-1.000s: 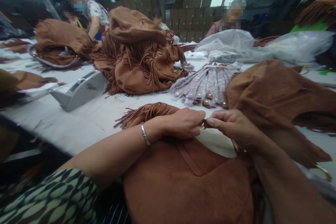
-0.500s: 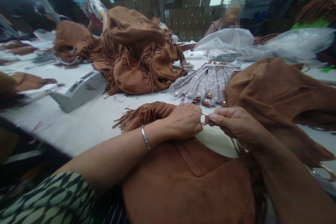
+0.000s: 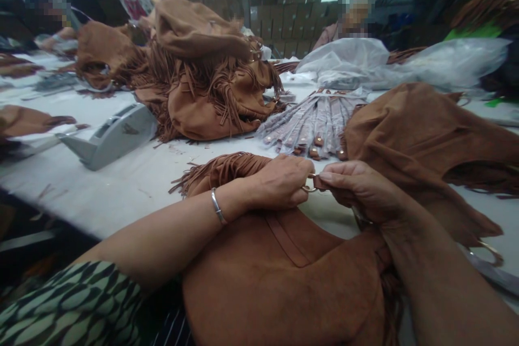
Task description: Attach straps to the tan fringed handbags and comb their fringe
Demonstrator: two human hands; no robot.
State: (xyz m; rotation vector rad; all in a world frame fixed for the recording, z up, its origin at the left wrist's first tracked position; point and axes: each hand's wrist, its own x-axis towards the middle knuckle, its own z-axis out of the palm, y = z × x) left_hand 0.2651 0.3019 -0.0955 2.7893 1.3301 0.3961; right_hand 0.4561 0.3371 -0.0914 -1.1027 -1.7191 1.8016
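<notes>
A brown suede bag (image 3: 279, 281) with fringe lies in front of me at the table's near edge. Above its opening, my left hand (image 3: 284, 181) is closed around a metal ring (image 3: 310, 188). My right hand (image 3: 357, 189) pinches a short brown leather tab (image 3: 321, 182) that joins the ring from the right. Both hands are close together, with the ring between them. Fringe (image 3: 227, 167) spreads out behind my left wrist. What lies inside my left palm is hidden.
Fringed brown bags (image 3: 198, 75) are heaped behind a grey tape dispenser (image 3: 109, 135) on the white table (image 3: 133, 194). Plastic-wrapped straps (image 3: 312, 124) lie beyond my hands. Another brown bag (image 3: 421, 140) is at the right. People stand across the table.
The whole view has shifted slightly, so the table items sit a little higher and further left. The ring has turned and shows more between my hands. Both hands keep their hold.
</notes>
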